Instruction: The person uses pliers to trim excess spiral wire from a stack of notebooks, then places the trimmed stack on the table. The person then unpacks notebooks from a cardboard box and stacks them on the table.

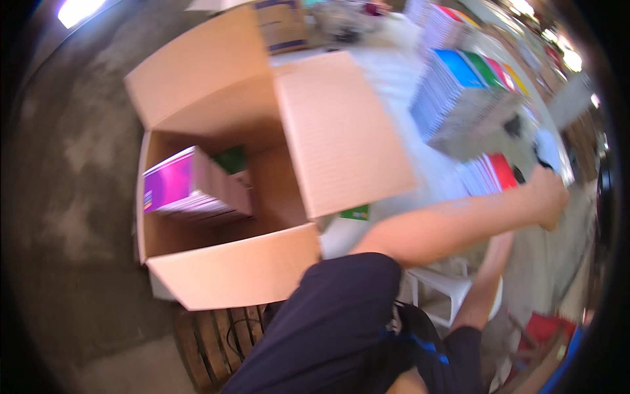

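Observation:
My left arm stretches across to the right. My left hand (pixel 548 197) is blurred at its end, fingers curled closed, and what they hold, if anything, is hidden. My right forearm (pixel 489 276) rises from below and passes behind the left one, which covers my right hand. Just beyond the left forearm shows a small stack of red-covered books (pixel 501 172), close to where my right hand is hidden. Whether that hand touches it I cannot tell. To the left stands an open cardboard box (pixel 230 272). Inside it lie a stack of purple-covered books (pixel 169 182) and a green-covered book (pixel 231 159).
Taller stacks of books with blue, green, red and yellow covers (pixel 459 69) stand on the white-covered table (pixel 387 82). The box's flap (pixel 344 131) spreads over the table. Below are a slatted wooden surface (pixel 213 338) and a white plastic stool (pixel 436 282).

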